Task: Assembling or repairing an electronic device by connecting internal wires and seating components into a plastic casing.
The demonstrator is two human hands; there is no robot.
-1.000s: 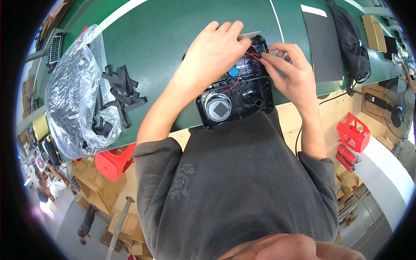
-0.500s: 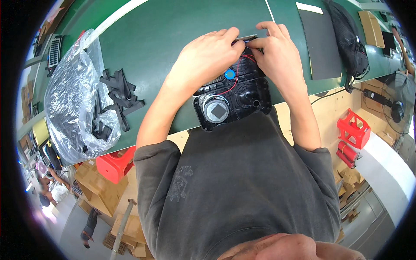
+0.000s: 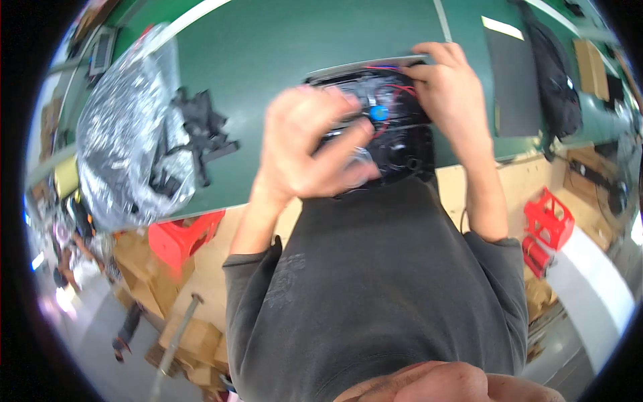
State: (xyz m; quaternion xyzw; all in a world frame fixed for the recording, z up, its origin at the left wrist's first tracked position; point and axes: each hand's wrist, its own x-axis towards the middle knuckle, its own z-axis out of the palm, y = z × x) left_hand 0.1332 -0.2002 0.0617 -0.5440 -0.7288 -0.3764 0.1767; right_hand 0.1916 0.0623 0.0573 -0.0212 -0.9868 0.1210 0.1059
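In the head view, the black case sits at the centre of the frame, by the near edge of the green desk. The left hand, blurred, spreads its fingers wide over the case's left part; whether it touches is unclear. The right hand has thumb and finger close together at the upper right corner; I cannot tell what they grip. The loose red wires could snag on a finger and pull free, or get pinched at the rim. A push from the left hand might swing the case, with only its corner steadied. The case's open inside faces up; its upper edge slants slightly up rightward. Partly covered, it looks squarish, its long axis uncertain.
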